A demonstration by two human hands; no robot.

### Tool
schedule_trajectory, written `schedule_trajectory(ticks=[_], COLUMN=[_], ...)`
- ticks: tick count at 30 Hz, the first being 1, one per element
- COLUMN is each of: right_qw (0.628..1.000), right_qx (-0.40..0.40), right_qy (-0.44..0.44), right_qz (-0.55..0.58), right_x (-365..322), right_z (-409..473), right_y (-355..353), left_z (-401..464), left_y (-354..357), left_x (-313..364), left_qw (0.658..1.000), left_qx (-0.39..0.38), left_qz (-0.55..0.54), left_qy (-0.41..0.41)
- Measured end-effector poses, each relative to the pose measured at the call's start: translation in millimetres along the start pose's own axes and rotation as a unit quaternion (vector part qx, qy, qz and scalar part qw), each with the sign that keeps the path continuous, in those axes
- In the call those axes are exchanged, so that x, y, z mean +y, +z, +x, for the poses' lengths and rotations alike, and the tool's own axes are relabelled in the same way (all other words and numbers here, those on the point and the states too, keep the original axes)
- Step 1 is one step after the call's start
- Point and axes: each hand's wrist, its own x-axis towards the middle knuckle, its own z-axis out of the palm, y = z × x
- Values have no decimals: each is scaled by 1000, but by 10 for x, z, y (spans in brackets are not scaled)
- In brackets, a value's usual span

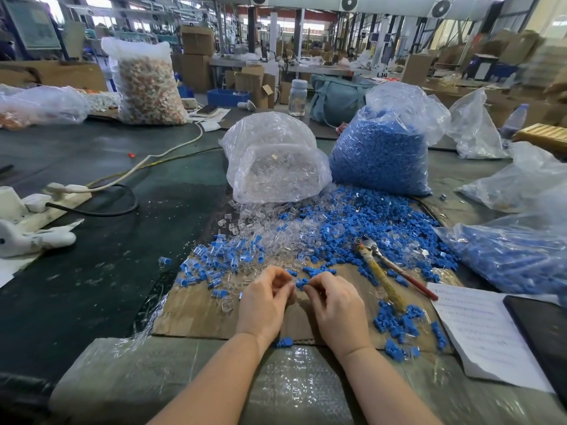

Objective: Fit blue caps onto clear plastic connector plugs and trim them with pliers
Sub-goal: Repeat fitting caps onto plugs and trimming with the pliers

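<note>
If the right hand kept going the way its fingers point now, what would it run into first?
Most likely the left hand: the right hand points left and a little forward, pinching a blue cap between them. Depth is unclear, but they look nearly touching.

Blue caps (368, 228), clear plugs (276, 176), red-and-yellow-handled pliers (389, 271), brown cardboard (196, 314).

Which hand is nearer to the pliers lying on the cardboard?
Right. The right hand lies just left of the pliers; the left hand is farther left, beyond it.
</note>
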Motion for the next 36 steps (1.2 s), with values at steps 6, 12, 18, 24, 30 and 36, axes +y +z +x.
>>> schedule_trajectory(ticks=[6, 12, 18, 24, 30, 36], right_qw=[1000, 999, 999, 998, 997, 996], right_qx=[-10, 1, 6, -3, -7, 8], right_qy=[-1, -27, -39, -66, -79, -81], right_qz=[-13, -38, -19, 1, 12, 26], right_x=[1, -22, -21, -43, -32, -32], right_z=[3, -11, -10, -17, -3, -5], right_y=[9, 8, -6, -46, -41, -24], left_z=[5, -21, -27, -8, -2, -1], left_y=[13, -1, -11, -11, -18, -18], left_x=[-6, 13, 13, 8, -8, -14], left_qw=[999, 999, 998, 996, 997, 998], left_qx=[-26, -42, -39, -30, -35, -34], left_qz=[-37, -34, -43, -75, -64, -52], left_qy=[-17, 6, 0, -24, -19, -13])
